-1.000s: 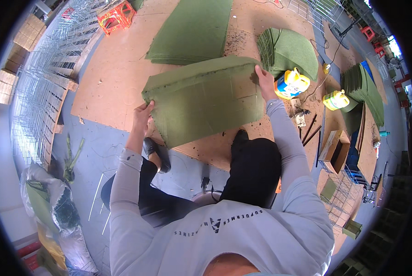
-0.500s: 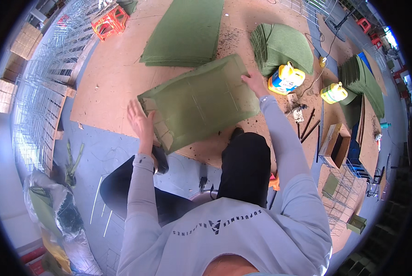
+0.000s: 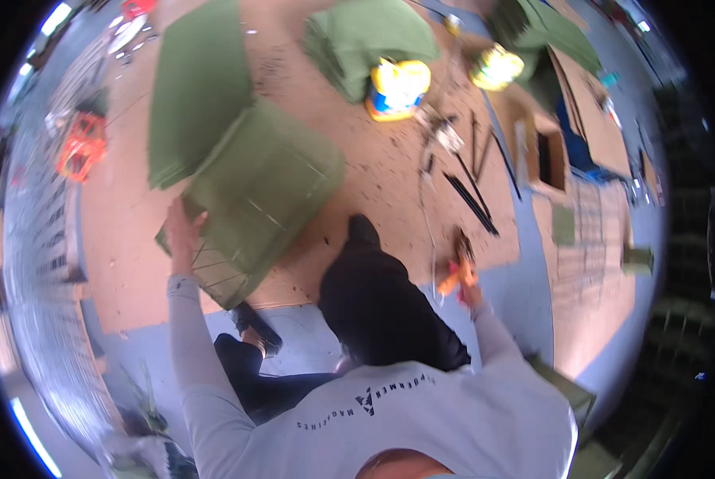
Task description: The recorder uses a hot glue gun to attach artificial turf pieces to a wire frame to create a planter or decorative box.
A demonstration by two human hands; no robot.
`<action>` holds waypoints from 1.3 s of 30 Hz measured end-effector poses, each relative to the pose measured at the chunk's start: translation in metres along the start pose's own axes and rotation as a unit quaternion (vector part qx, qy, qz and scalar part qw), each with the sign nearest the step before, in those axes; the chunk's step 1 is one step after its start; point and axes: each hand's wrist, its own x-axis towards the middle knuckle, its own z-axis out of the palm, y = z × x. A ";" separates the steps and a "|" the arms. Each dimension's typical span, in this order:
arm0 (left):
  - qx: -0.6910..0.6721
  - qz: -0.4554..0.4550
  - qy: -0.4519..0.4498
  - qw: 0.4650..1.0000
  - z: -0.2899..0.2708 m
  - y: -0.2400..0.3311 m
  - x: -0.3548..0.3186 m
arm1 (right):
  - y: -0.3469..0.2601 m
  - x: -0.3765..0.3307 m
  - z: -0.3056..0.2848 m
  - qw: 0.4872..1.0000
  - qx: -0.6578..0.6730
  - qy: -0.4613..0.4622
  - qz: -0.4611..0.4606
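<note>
My left hand (image 3: pixel 185 233) grips the left edge of a wire frame covered in green cloth (image 3: pixel 265 184), thumb on its near face. The frame tilts in front of my legs, and bare wires show at its lower left corner. Its far side overlaps a stack of green cloth sheets (image 3: pixel 198 88). Off to the right, my right hand (image 3: pixel 471 287) is closed around an orange glue gun (image 3: pixel 456 276) with a dark front end. A pale cord (image 3: pixel 426 219) runs down near the gun. Motion blurs parts of this.
Beyond the frame stand a folded green cloth pile (image 3: pixel 365 40), a yellow jug (image 3: pixel 397 89) and a second yellow jug (image 3: pixel 496 67). Dark sticks (image 3: pixel 471 203) lie on the brown board (image 3: pixel 373 176). Right of them is a wooden box (image 3: pixel 542 156); far left, a red stool (image 3: pixel 82 147).
My right hand has let go of the frame and taken hold of the glue gun at my right. The frame has swung left and down in my left hand. The whole view has turned rightward.
</note>
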 end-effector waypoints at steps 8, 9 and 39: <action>-0.042 -0.001 -0.032 0.999 -0.028 0.024 0.001 | -0.011 0.004 0.092 0.963 0.105 0.106 0.223; -0.036 -0.008 -0.027 0.999 -0.035 0.022 0.003 | -0.019 0.005 0.100 0.965 0.104 0.096 0.221; -0.358 0.041 0.154 0.920 -0.005 0.042 0.069 | -0.527 -0.145 0.315 0.790 0.272 -0.484 -0.261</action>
